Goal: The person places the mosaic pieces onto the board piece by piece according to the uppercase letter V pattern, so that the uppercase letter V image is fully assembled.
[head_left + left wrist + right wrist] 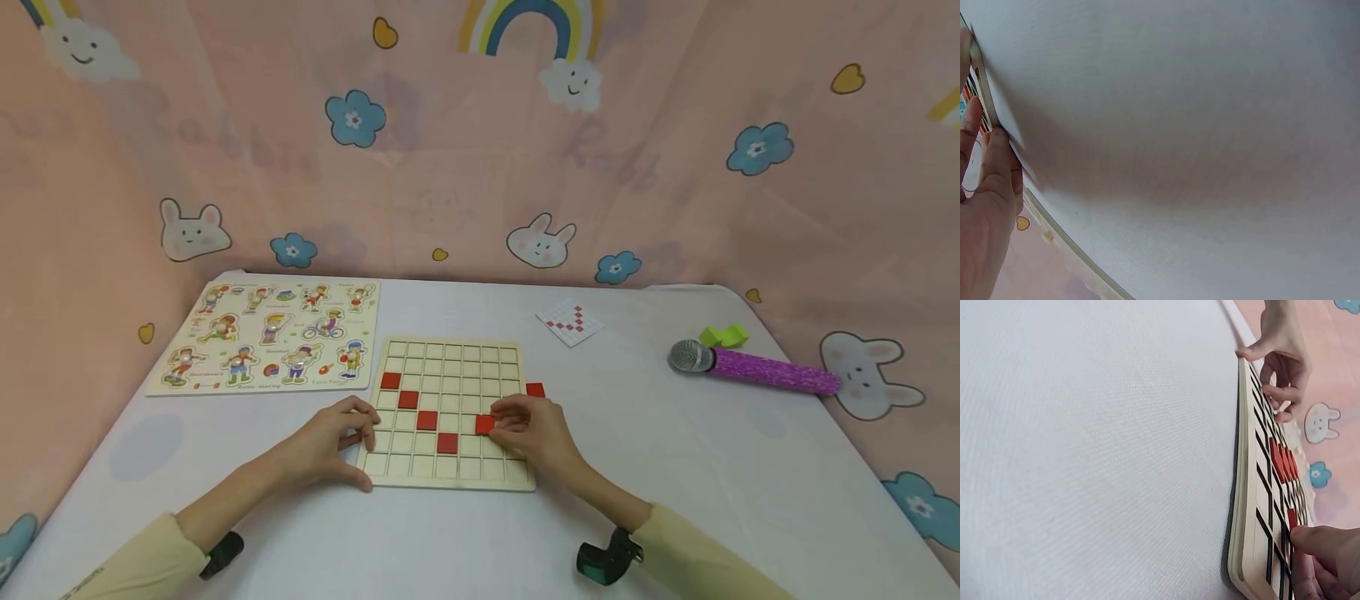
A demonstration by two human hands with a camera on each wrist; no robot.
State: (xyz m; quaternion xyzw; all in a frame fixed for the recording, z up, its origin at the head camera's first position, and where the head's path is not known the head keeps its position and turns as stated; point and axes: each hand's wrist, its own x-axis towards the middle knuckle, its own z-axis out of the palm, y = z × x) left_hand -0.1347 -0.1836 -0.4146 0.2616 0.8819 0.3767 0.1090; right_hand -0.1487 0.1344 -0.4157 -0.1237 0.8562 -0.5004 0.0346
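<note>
A pale wooden grid board (420, 473) lies on the white table. Several red square tiles form a diagonal on it, from one at the left (390, 381) down to another near the middle (447, 443). My left hand (330, 442) holds the board's left edge, its thumb at the near corner and its fingers bent at the side. Over the right part of the grid, my right hand (536, 437) pinches a red tile (485, 425) between thumb and fingers. Another red tile (535, 389) shows by the right edge, partly hidden behind that hand.
To the left lies a picture puzzle board (262, 333) of sporting figures. A small pattern card (572, 322) with red squares is behind the grid. At the right are a purple microphone (772, 370) and a green object (724, 336). A printed pink cloth (450, 167) hangs behind.
</note>
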